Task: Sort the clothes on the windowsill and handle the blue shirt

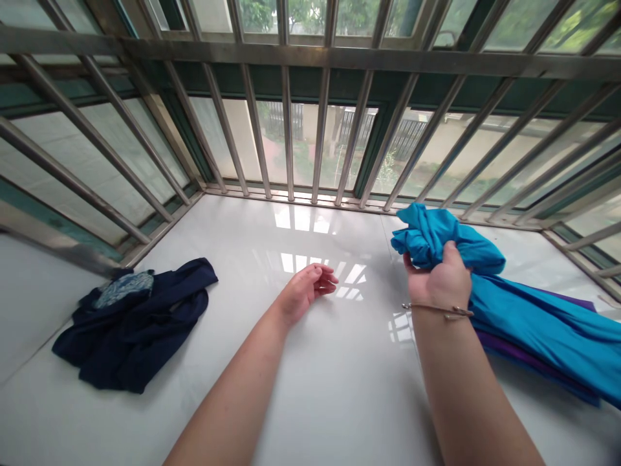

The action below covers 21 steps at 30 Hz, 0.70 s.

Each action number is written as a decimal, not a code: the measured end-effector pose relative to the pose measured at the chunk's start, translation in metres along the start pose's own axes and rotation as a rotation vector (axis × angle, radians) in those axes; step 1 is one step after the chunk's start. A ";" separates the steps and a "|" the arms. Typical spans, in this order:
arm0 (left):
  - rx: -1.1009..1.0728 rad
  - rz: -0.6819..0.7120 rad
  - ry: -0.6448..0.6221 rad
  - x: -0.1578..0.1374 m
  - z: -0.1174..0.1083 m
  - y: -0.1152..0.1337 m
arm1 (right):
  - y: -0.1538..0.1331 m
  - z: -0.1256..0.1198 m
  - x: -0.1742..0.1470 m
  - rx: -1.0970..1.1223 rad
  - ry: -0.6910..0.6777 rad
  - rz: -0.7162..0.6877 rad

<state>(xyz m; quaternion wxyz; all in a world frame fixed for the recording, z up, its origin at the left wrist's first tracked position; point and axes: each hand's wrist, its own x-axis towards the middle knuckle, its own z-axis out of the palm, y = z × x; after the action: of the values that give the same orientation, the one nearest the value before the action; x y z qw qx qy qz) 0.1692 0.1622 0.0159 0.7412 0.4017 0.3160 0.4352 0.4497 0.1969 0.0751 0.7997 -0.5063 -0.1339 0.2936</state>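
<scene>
My right hand (441, 281), with a thin bracelet at the wrist, grips a bunched bright blue garment (451, 236) at the right. Whether this bundle joins the blue cloth (548, 330) lying behind my wrist, I cannot tell. Over the middle of the white surface, my left hand (310, 289) is empty, its fingers loosely curled and apart from the thumb. A crumpled dark navy garment (145, 330) with a patterned light blue patch lies at the left, away from both hands.
Glossy white tiles (339, 375) form the surface and reflect the window. Metal bars (315, 142) run along the back and both sides, in front of glass panes. Purple cloth (514, 353) shows beneath the blue cloth at the right.
</scene>
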 end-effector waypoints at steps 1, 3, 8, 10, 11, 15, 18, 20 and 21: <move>-0.002 -0.056 -0.068 -0.002 0.001 0.000 | 0.003 0.001 -0.002 -0.003 -0.010 -0.005; 0.037 -0.182 -0.238 -0.005 0.004 0.000 | 0.007 0.005 -0.015 -0.030 -0.099 -0.040; 0.111 -0.273 -0.460 -0.008 0.010 -0.002 | -0.017 0.018 -0.087 -0.320 -1.037 0.006; 0.088 -0.264 -0.409 -0.006 0.010 -0.003 | -0.032 0.018 -0.108 -0.409 -1.431 0.101; 0.075 -0.261 -0.378 -0.005 0.010 -0.004 | -0.038 0.017 -0.114 -0.435 -1.531 0.120; 0.025 -0.295 -0.334 -0.003 0.005 -0.006 | -0.043 0.013 -0.102 -0.725 -1.417 -0.159; 0.019 -0.331 -0.340 -0.005 0.002 -0.005 | -0.043 0.006 -0.067 -1.220 -1.058 -0.515; 0.025 -0.338 -0.328 -0.007 0.002 -0.003 | -0.049 -0.003 -0.039 -1.546 -0.735 -0.581; 0.028 -0.342 -0.321 -0.007 0.003 -0.003 | -0.053 -0.010 -0.025 -1.678 -0.575 -0.550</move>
<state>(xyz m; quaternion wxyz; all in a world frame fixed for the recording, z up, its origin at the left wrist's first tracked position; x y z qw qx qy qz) 0.1700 0.1538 0.0157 0.8393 0.4167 0.2633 0.2295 0.4530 0.1577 0.1200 0.1490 -0.7774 -0.6110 0.0150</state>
